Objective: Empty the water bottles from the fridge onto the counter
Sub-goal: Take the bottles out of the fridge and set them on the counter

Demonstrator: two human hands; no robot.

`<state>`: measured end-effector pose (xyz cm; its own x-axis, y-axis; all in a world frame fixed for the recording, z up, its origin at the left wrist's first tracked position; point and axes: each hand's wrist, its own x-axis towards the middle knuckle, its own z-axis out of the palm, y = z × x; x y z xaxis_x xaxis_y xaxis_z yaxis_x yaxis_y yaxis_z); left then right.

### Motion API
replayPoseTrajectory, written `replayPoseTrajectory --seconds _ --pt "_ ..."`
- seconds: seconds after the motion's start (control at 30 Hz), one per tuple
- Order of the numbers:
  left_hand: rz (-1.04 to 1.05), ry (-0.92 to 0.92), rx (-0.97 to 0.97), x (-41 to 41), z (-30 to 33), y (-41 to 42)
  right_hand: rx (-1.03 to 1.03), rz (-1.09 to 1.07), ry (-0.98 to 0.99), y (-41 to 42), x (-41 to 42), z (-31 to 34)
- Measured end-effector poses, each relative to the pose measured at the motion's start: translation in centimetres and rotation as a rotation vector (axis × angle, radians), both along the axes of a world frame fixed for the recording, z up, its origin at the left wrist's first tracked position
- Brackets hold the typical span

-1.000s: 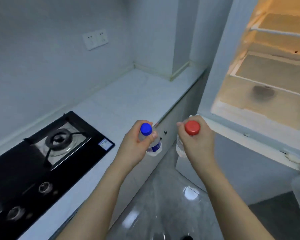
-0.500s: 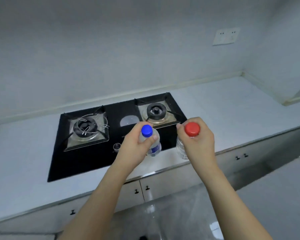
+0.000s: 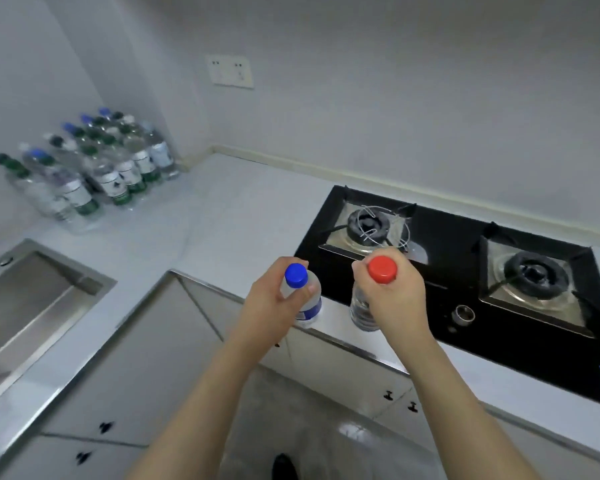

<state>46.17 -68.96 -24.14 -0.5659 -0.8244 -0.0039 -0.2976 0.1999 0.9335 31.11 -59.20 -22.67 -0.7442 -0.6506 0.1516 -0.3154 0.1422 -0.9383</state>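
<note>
My left hand [image 3: 269,299] grips a clear water bottle with a blue cap [image 3: 300,289] round its neck. My right hand [image 3: 394,299] grips a clear bottle with a red cap [image 3: 381,270] the same way. Both bottles are upright and held in the air above the front edge of the white counter [image 3: 229,216], just left of the stove. Several water bottles [image 3: 94,164] with green, blue and white caps stand grouped in the far left corner of the counter. The fridge is out of view.
A black two-burner gas stove [image 3: 465,271] is set into the counter on the right. A steel sink [image 3: 25,306] lies at the left. A wall socket [image 3: 229,71] sits above the counter. White cabinet doors [image 3: 125,368] and grey floor are below.
The view has swung left from the open fridge, past the stove, to the counter corner with the grouped bottles and the sink. Both hands kept their bottles in front of me.
</note>
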Motion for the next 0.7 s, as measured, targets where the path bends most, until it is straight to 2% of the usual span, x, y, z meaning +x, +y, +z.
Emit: replayPoseTrajectory --seconds 0.4,0.7 --pt "0.277 0.019 0.01 11.8 0.9 -9.1 -0.076 0.299 -0.04 -14.0 9.3 0.4" --pt "0.345 0.025 0.027 14.1 0.2 -14.8 0.019 0.417 -0.017 -21.4 11.0 -0.3"
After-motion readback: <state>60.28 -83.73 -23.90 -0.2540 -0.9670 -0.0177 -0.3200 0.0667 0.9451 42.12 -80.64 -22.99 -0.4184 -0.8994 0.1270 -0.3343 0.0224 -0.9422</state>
